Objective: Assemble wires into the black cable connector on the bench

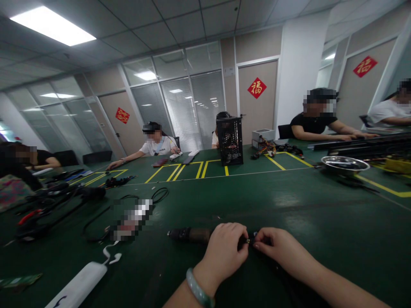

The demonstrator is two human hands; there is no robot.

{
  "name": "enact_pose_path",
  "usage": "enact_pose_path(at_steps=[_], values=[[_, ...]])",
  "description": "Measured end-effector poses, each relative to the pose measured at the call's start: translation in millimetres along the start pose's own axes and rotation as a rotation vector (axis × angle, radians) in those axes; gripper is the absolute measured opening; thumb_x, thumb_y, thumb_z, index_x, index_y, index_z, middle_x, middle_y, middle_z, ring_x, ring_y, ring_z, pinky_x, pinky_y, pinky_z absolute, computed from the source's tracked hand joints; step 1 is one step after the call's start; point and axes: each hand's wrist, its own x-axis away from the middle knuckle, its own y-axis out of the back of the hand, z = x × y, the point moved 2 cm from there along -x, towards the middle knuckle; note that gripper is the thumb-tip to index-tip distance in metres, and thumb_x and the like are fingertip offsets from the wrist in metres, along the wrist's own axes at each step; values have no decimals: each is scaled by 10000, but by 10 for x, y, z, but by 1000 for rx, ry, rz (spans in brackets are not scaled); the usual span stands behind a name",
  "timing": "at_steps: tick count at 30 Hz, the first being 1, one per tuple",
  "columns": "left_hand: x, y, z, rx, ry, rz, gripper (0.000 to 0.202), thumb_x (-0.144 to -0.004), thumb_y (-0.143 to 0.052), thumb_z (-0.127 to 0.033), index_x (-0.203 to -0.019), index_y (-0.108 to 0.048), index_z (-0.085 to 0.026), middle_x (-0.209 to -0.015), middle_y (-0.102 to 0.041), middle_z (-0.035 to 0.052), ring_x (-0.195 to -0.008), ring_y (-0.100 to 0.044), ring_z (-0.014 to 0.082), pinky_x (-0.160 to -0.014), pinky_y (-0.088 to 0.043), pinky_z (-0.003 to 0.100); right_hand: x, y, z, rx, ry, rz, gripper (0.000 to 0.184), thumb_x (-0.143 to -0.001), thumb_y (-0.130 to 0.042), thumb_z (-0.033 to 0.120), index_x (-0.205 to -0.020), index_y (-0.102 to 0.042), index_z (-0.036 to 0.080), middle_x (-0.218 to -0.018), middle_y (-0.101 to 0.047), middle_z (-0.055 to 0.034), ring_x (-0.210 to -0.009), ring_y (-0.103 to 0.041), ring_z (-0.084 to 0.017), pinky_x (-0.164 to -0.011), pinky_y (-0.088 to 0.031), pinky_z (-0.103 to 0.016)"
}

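A dark cylindrical tool (197, 235) lies across the green table in front of me, its narrow black tip pointing left. Over its right end, my left hand (226, 244) is closed, thumb and fingers curled around that end. A green bangle (199, 288) circles the left wrist. Just to the right, my right hand (276, 244) is closed in a pinch on a small dark part, much of it hidden by the fingers. Between the two hands shows a tiny brass-coloured piece (248, 241); its kind is too small to make out.
Left of the hands lie a white power strip (78, 286), a black cable (160, 195) and a green circuit board (21, 281). Farther off stand a black computer case (231, 143), a metal bowl (345, 164) and a power supply (262, 136). Several people sit around the table.
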Motion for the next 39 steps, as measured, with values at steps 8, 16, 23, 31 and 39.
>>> enact_pose_path(at_steps=[8,16,23,31,39], values=[[-9,-33,15,-11,20,1,164,-822,-656,-186,-952,-581,-250,-999,-638,-32,-946,-574,185,-875,-397,341,13,1,-13,6,12,-20,117,-830,-602,284,-800,-695,220,-776,-722,17,-717,-652,-168,-614,-414,-220],[-19,-11,-19,-35,23,22,108,-838,-647,-203,-928,-598,-238,-982,-645,-18,-930,-576,195,-855,-404,348,4,-6,-24,-1,24,-20,125,-836,-587,284,-805,-689,218,-771,-718,16,-712,-654,-167,-611,-418,-222],[-24,-27,9,28,-16,-6,125,-831,-673,-188,-917,-612,-255,-1017,-654,-38,-951,-575,190,-884,-387,353,1,-7,-45,-23,23,-15,119,-836,-591,279,-800,-686,218,-764,-714,24,-707,-655,-161,-601,-415,-214],[-13,-34,15,12,38,-22,203,-804,-674,-209,-979,-580,-254,-976,-638,-21,-926,-570,203,-837,-395,343,1,-14,-30,-5,10,-17,120,-837,-593,284,-796,-683,216,-763,-716,17,-706,-655,-166,-604,-412,-217],[-4,-19,5,13,11,-14,221,-795,-641,-153,-979,-569,-252,-985,-633,-30,-926,-563,188,-859,-388,332,-14,-21,-58,11,17,-10,128,-841,-590,294,-803,-683,214,-761,-712,17,-705,-647,-162,-601,-404,-211]])
